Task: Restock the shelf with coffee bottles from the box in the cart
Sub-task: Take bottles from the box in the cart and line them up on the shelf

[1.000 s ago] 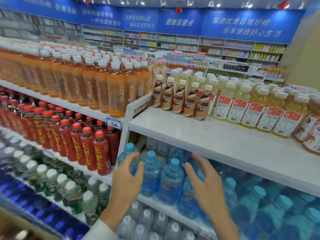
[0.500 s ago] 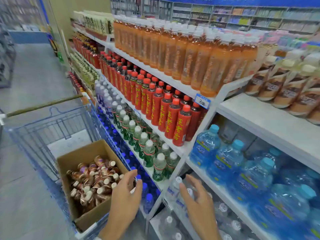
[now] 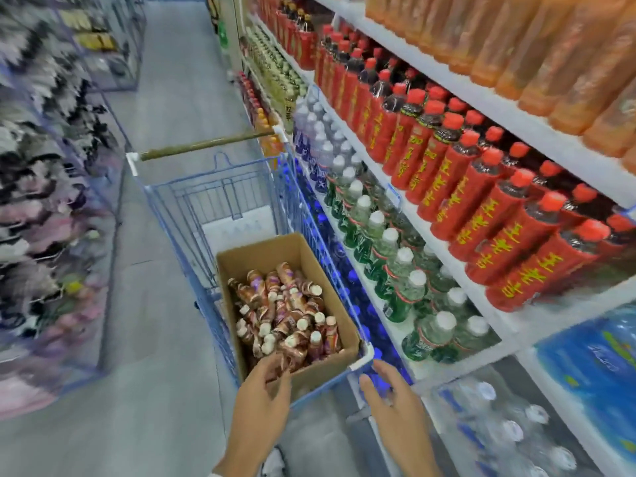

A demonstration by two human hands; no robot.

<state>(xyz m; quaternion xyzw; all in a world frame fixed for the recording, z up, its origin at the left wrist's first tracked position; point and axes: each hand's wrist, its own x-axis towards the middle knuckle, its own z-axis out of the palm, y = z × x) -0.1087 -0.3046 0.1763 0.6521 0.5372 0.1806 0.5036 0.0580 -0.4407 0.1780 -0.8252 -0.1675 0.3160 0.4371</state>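
Pick-up step: the left hand (image 3: 265, 383) reaches, fingers apart and empty, over coffee bottles (image 3: 285, 315) heaped in the box (image 3: 261, 253) in the cart (image 3: 186, 215). The right hand (image 3: 392, 397) hovers alongside, fingers spread. The next move probably calls for gripping one bottle.

Counted one cart (image 3: 206, 145) at 12 o'clock, with one box (image 3: 261, 251) in it. Made out over a dozen coffee bottles (image 3: 285, 315) heaped inside, too jumbled for an exact tally. Counted two grips at 6 o'clock: left grip (image 3: 261, 390), right grip (image 3: 395, 407). Lost count of red bottles (image 3: 481, 208) at 2 o'clock.
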